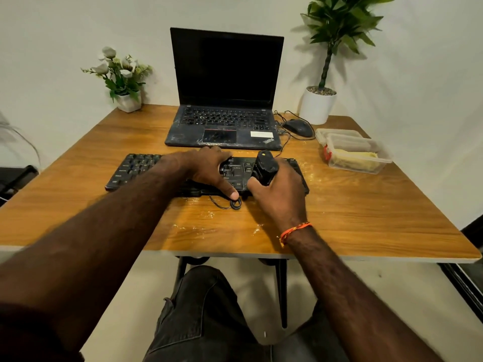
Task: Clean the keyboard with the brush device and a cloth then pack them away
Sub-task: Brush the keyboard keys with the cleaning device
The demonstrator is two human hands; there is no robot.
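Keyboard [136,168] lies crosswise on the table [352,205] before me, long axis left to right — my left hand [209,169] spread flat on its middle, steadying it. My right hand [274,189] grips the brush [264,167] over the right end — most keys lie leftward.

The laptop [224,126] bears the brand "ThinkPad" at the lower right corner of its palm rest. On the keyboard [136,168], one key reads "Ctrl"; other key legends are illegible.
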